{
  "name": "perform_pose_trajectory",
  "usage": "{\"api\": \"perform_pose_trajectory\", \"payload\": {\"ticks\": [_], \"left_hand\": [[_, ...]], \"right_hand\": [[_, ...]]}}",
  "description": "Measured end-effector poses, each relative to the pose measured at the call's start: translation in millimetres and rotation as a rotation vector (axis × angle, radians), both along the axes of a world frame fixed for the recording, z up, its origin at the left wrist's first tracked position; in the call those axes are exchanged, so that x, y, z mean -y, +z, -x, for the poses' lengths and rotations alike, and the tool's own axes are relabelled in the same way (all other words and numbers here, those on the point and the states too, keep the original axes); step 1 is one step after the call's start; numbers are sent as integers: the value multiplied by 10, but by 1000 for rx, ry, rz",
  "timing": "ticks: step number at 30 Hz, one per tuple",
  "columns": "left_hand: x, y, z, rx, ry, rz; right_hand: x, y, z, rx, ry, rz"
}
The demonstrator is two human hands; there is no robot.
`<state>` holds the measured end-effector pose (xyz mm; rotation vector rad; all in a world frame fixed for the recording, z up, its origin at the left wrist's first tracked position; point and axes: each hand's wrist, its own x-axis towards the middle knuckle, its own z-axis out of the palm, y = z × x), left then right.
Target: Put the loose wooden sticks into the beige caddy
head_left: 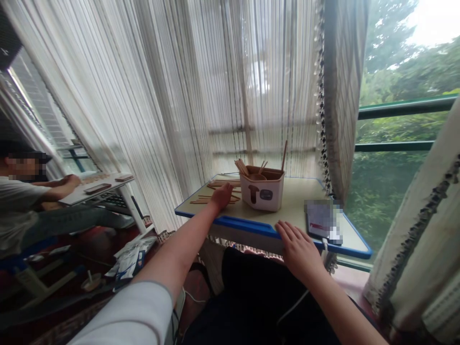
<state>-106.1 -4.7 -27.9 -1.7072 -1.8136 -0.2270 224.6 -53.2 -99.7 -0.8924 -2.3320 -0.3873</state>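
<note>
My left hand (pixel 222 195) reaches over the desk with its fingers curled down among thin wooden chopsticks; it looks closed on some, though the fingertips are partly hidden. Loose chopsticks (pixel 201 199) lie to its left, and more (pixel 230 183) lie behind it. Just right of that hand stands a white container (pixel 264 194) with a brown mushroom picture. It holds a bundle of chopsticks (pixel 241 167), a brown ladle or spoon (pixel 257 177) and a long upright stick (pixel 284 155). My right hand (pixel 300 247) rests on the desk's front edge, fingers stretched out, holding nothing.
A phone (pixel 318 220) with a white cable lies at the right of the blue-edged desk (pixel 293 201). Sheer curtains (pixel 172 86) hang behind it. On the left, a person (pixel 21 201) sits at another table (pixel 77 195). Packets (pixel 131 258) and a cup (pixel 91 281) are on the floor.
</note>
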Motion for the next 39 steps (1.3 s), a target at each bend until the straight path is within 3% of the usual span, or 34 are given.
{"api": "perform_pose_trajectory", "payload": {"ticks": [14, 23, 25, 28, 31, 35, 39], "left_hand": [[-9, -15, 20, 90, -29, -53], [53, -4, 81, 287, -92, -290], [56, 109, 52, 343, -92, -405], [39, 443, -3, 492, -88, -673], [15, 900, -92, 831, -359, -1030], [11, 1421, -301, 950, -578, -1124], [40, 1661, -532, 897, -680, -1086]], "right_hand": [[65, 59, -7, 18, 6, 17], [148, 159, -13, 64, -23, 42], [144, 155, -16, 67, -19, 41], [135, 137, -16, 65, -12, 38], [127, 114, -12, 54, -22, 41], [118, 95, -10, 38, -24, 42], [107, 76, -4, 13, -19, 33]]}}
